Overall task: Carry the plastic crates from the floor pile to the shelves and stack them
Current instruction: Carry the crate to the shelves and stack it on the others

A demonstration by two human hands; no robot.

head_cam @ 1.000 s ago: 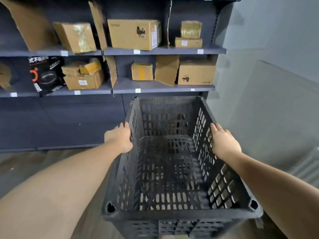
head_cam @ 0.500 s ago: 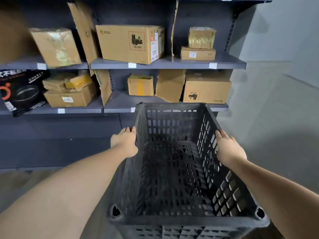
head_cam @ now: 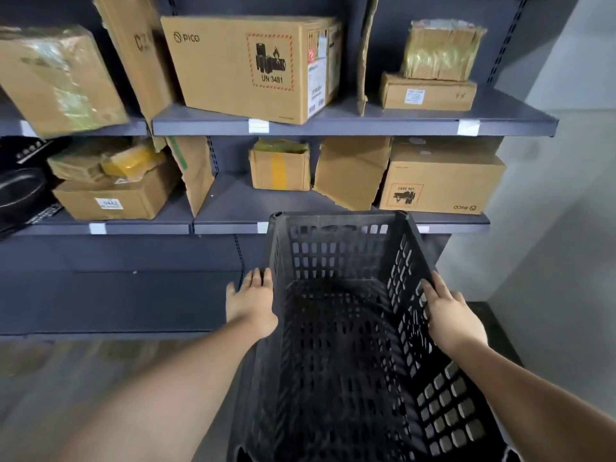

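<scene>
Gripping the black plastic crate (head_cam: 346, 345) from both sides, the person holds it out in front of the shelves (head_cam: 353, 123), open top up and its far rim level with the edge of the lower shelf board. Left hand (head_cam: 250, 303) sits flat on the outside of the left wall, fingers pointing forward along the rim, forearm running straight back toward the camera. Right hand (head_cam: 448, 311) mirrors it on the right wall, fingers curled over the top edge (thumb side hidden against the lattice), wrist slightly bent inward. Both hands are clamped on the crate, and it's carried clear of the wooden floor (head_cam: 66, 378). Beyond the far rim, the lower shelf holds a small taped box (head_cam: 280, 168) and an upside-down PICO box (head_cam: 440, 181). Up top sits the big PICO carton (head_cam: 246, 68) with the UN 3481 label.
</scene>
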